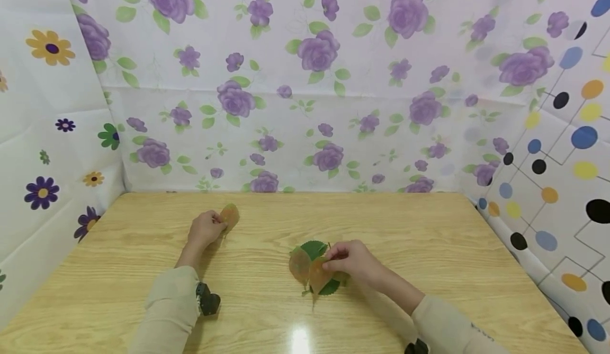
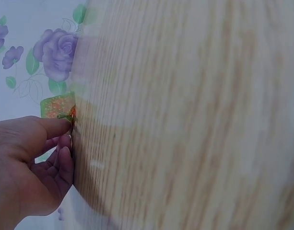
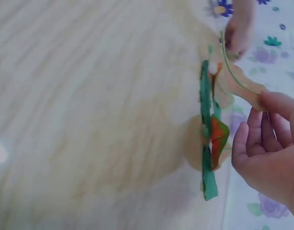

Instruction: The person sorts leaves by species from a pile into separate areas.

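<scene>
Toward the back left of the table, my left hand (image 1: 206,228) pinches an orange-green leaf (image 1: 231,216) by its lower edge. In the left wrist view that leaf (image 2: 58,106) stands out past the thumb, right at the wood surface. Near the middle, my right hand (image 1: 357,261) holds another orange leaf (image 1: 320,273) between thumb and fingers, its stem pointing toward me. This leaf overlaps a small cluster with a dark green leaf (image 1: 313,248) and an orange leaf (image 1: 299,265). The right wrist view has the held leaf (image 3: 240,86) raised above the cluster.
A light wood-grain table (image 1: 405,221) spans the front. Behind it hangs a white cloth with purple roses (image 1: 319,52). Patterned cloths also hang at both sides, flowered (image 1: 43,132) on the left and dotted (image 1: 562,147) on the right. Dark devices (image 1: 207,299) sit on both wrists.
</scene>
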`<act>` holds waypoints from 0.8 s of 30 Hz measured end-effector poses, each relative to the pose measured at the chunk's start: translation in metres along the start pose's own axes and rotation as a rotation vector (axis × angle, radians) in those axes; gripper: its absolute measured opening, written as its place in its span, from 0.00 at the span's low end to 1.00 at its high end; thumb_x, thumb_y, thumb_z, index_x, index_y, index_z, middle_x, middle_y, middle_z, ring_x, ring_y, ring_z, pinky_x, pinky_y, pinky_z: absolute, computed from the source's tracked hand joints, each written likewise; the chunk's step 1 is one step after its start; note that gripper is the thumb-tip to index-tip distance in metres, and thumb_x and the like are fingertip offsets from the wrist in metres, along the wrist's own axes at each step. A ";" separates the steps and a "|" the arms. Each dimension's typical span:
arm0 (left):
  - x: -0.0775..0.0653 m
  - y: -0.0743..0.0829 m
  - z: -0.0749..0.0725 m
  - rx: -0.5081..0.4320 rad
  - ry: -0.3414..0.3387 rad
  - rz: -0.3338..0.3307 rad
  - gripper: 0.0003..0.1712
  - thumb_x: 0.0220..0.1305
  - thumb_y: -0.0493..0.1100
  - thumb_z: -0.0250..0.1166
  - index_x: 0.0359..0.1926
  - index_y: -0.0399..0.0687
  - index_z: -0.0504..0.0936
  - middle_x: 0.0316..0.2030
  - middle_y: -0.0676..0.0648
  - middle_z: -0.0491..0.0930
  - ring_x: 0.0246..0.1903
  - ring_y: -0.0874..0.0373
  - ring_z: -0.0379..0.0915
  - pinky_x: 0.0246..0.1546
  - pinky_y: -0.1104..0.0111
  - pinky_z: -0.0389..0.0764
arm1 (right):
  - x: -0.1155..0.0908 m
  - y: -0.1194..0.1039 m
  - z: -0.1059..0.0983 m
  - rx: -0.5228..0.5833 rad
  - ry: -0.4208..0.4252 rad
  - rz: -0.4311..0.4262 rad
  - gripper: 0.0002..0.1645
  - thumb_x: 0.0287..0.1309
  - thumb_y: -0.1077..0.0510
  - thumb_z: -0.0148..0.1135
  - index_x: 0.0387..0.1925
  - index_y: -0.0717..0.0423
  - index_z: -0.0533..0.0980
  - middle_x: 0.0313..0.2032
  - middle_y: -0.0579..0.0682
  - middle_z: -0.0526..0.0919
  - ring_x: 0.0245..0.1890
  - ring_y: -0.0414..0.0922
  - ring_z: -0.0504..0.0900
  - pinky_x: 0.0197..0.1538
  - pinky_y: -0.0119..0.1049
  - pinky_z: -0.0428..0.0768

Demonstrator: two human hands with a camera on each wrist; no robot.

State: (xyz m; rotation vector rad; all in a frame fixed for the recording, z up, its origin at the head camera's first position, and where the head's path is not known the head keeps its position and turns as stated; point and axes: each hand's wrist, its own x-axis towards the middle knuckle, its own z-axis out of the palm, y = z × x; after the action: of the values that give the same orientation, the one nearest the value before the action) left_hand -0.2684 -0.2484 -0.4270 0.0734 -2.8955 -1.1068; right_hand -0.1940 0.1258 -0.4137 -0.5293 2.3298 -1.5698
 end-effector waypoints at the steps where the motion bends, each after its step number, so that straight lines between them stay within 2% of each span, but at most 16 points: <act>1: 0.000 0.000 0.000 0.005 0.003 0.000 0.10 0.65 0.37 0.61 0.38 0.31 0.74 0.31 0.41 0.76 0.32 0.48 0.71 0.31 0.61 0.74 | 0.001 -0.001 -0.001 0.016 -0.005 0.010 0.10 0.57 0.59 0.69 0.35 0.62 0.79 0.32 0.49 0.81 0.34 0.44 0.78 0.39 0.35 0.80; 4: 0.000 0.001 -0.001 0.020 0.009 0.003 0.10 0.65 0.37 0.61 0.38 0.31 0.74 0.31 0.40 0.76 0.32 0.48 0.72 0.30 0.60 0.74 | 0.007 -0.005 -0.003 0.060 -0.001 0.014 0.12 0.59 0.57 0.67 0.39 0.62 0.79 0.35 0.50 0.82 0.37 0.45 0.79 0.43 0.37 0.80; 12: 0.000 -0.005 0.002 0.024 -0.003 0.009 0.12 0.66 0.39 0.60 0.41 0.31 0.74 0.35 0.37 0.77 0.35 0.44 0.73 0.33 0.58 0.75 | 0.036 -0.013 0.001 0.110 0.043 -0.011 0.16 0.63 0.60 0.61 0.50 0.65 0.80 0.49 0.55 0.82 0.49 0.49 0.80 0.54 0.43 0.77; 15: 0.000 -0.007 0.002 0.031 0.011 0.017 0.11 0.66 0.38 0.61 0.40 0.31 0.75 0.33 0.38 0.77 0.34 0.44 0.73 0.32 0.59 0.75 | 0.052 -0.014 0.009 0.110 0.063 0.002 0.16 0.62 0.61 0.62 0.50 0.64 0.80 0.48 0.55 0.83 0.48 0.49 0.81 0.55 0.42 0.77; 18: 0.001 -0.009 0.002 0.026 0.005 0.015 0.10 0.66 0.38 0.61 0.40 0.32 0.75 0.31 0.40 0.77 0.31 0.48 0.72 0.30 0.61 0.73 | 0.067 -0.020 0.016 0.136 0.116 0.019 0.14 0.61 0.63 0.63 0.47 0.64 0.81 0.44 0.54 0.84 0.46 0.48 0.82 0.53 0.43 0.78; 24: 0.003 -0.006 0.001 0.012 -0.014 0.017 0.10 0.65 0.38 0.61 0.39 0.32 0.74 0.30 0.42 0.76 0.30 0.50 0.71 0.29 0.62 0.73 | 0.101 -0.039 0.025 0.197 0.190 0.024 0.11 0.60 0.63 0.64 0.44 0.62 0.82 0.41 0.51 0.85 0.42 0.46 0.82 0.52 0.50 0.78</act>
State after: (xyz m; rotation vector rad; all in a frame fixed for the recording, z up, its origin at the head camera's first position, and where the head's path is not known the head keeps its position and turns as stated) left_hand -0.2715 -0.2525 -0.4320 0.0409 -2.9093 -1.0921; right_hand -0.2680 0.0465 -0.3895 -0.3180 2.2664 -1.8861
